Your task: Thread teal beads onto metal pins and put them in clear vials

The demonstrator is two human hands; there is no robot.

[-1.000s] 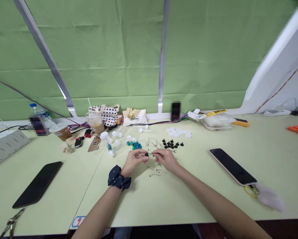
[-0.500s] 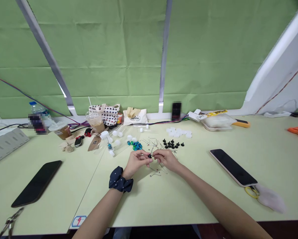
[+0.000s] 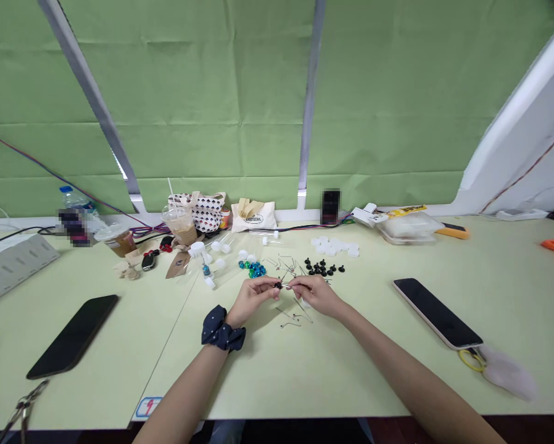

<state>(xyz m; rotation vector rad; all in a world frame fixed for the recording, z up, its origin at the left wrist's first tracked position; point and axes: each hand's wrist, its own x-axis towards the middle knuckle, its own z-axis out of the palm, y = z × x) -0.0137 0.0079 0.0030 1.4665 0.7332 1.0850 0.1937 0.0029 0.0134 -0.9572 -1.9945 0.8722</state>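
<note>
Left hand [image 3: 252,296] has its grip pinched shut on a tiny round black bead [image 3: 277,285], just thumb and forefinger. Right hand [image 3: 316,292] is pinched the same way on a thin silver metal pin [image 3: 290,285]. The pin's long axis runs pretty much sideways, free end pointing left at the bead, and the two meet (or all but meet, too small to call) between the fingertips, just above the pale green table [image 3: 305,370]. So the bead sits directly left of the right grip, on the pin's line. Loose pins [image 3: 290,317] lie under the hands. Farther back are scattered black beads [image 3: 323,269], a clump of blue-green beads [image 3: 255,269] and white plastic caps [image 3: 335,248].
</note>
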